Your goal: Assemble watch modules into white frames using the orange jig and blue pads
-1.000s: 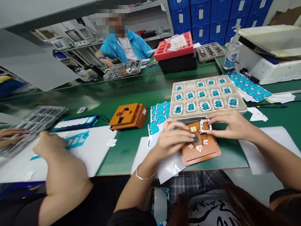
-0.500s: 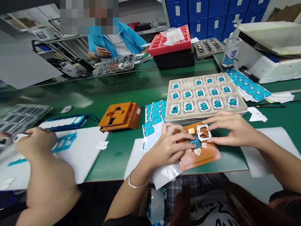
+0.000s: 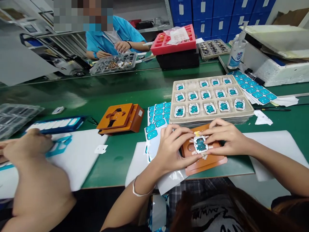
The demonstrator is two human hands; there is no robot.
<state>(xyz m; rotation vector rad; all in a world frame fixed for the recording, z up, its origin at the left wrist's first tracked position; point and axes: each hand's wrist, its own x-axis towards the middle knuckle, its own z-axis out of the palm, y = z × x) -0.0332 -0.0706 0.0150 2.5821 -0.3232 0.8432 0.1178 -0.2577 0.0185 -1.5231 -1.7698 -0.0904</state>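
Both hands are now working on a single part over the orange plate [image 3: 210, 162]. Half a second ago the right hand [image 3: 225, 138] was holding the white frame [image 3: 196, 147] at the plate's right half, while the left hand [image 3: 172, 146] was pressing the teal piece [image 3: 201, 144] on the plate. Now the frame is sitting around the teal piece, above the plate's middle, and teal is filling its opening. The left hand is gripping the frame, its thumb at the near edge and its fingers at the far left; the right hand is pinching the right side between fingertips and thumb. Whether the frame is resting on the plate or being held just above it, I cannot tell.

For the work, this probably means the two pieces are being brought together and lined up, though how firmly they are seated is not showing. The pair is looking much like the teal-filled frames in the beige tray [image 3: 188, 120], which is standing just beyond the plate. To the plate's left, sheets of teal labels [image 3: 152, 132] are lying on the counter [image 3: 116, 161].
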